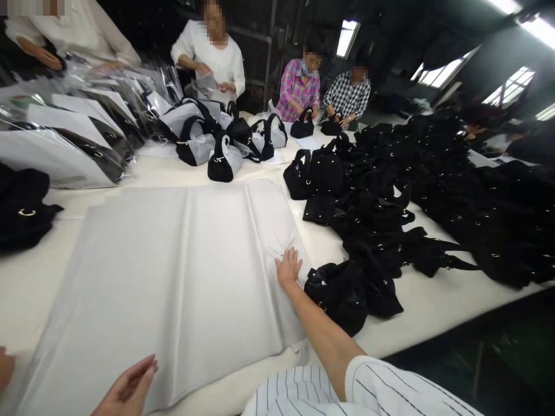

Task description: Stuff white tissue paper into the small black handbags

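A wide stack of pale grey tissue paper lies in front of me, with long fold lines running through it. My right hand rests on the stack's right part with its fingers spread, and the sheet is puckered around the fingertips. At the near edge, my left hand is half curled over the paper with a gap between thumb and fingers, holding nothing. Just right of my right forearm sits a black handbag, close to the paper's edge.
A large heap of black bags covers the table's right side. Bags stuffed with grey paper stand beyond the stack. Plastic-wrapped bags fill the far left. Several co-workers stand across the table. Another person's hand shows at the left edge.
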Available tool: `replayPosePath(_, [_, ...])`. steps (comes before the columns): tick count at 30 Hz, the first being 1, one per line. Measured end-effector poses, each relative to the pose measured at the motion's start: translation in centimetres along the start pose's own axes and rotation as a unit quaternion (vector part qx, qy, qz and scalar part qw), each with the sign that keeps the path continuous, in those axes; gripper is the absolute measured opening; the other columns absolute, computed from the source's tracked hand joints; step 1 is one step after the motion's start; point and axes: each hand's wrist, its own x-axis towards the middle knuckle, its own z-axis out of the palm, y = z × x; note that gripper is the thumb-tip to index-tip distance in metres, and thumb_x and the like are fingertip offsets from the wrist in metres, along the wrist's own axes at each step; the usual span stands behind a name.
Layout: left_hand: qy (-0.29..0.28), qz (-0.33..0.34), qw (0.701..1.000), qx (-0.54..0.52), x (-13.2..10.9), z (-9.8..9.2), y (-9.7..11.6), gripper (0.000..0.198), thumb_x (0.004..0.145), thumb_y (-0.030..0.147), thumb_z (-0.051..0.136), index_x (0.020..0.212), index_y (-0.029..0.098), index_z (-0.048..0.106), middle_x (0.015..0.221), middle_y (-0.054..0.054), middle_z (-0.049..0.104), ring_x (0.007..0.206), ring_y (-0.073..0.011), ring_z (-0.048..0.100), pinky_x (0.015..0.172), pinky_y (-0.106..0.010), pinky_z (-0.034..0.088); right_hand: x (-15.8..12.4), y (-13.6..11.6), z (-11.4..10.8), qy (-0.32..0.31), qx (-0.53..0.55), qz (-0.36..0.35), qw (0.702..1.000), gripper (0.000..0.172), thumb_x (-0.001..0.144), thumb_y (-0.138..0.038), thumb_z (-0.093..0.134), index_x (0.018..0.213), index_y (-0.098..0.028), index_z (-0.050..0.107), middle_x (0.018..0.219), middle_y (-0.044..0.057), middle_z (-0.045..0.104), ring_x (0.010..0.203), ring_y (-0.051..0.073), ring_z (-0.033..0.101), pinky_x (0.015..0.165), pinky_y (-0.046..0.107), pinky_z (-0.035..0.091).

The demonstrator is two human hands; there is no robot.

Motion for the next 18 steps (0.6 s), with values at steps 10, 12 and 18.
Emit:
replayPosePath(10, [0.079, 0.13, 0.979, 0.138, 8.3, -2.4, 1.5, 0.07, 0.073, 0.058, 0.045, 0.122, 0.009, 0.059, 0.13, -0.019, 0.057, 0.114, -0.0323, 0.059, 0.104, -0.045, 0.044, -0.3, 4.6, -4.2, 0.047, 0.362, 0.057, 0.929, 0.029, 0.086, -0.042, 0.044, 0.071, -0.019, 0.054, 0.078, 0.01, 0.066, 0.086, 0.026, 0.058, 0.087, 0.04, 0.046])
replayPosePath(12, [0.084, 0.115, 0.971, 0.19, 12.1, -3.4, 2.6, 0.077, 0.077, 0.055, 0.043, 0.13, 0.001, 0.05, 0.138, -0.024, 0.049, 0.13, -0.0339, 0.045, 0.111, -0.044, 0.034, 0.1, 6.6, -5.8, 0.053, 0.402, 0.097, 0.909, 0.029, 0.084, -0.047, 0.047, 0.071, -0.02, 0.051, 0.071, 0.007, 0.064, 0.08, 0.024, 0.059, 0.08, 0.036, 0.05])
replayPosePath(18, [0.05, 0.034, 0.976, 0.21, 20.7, -2.9, 7.8, 0.086, 0.078, 0.063, 0.045, 0.127, -0.008, 0.048, 0.134, -0.032, 0.05, 0.128, -0.0415, 0.046, 0.106, -0.049, 0.037, 0.1, 8.9, -10.3, -0.092, 0.55, 0.162, 0.814, 0.04, 0.082, -0.056, 0.056, 0.077, -0.017, 0.063, 0.069, 0.011, 0.068, 0.071, 0.026, 0.068, 0.066, 0.036, 0.056])
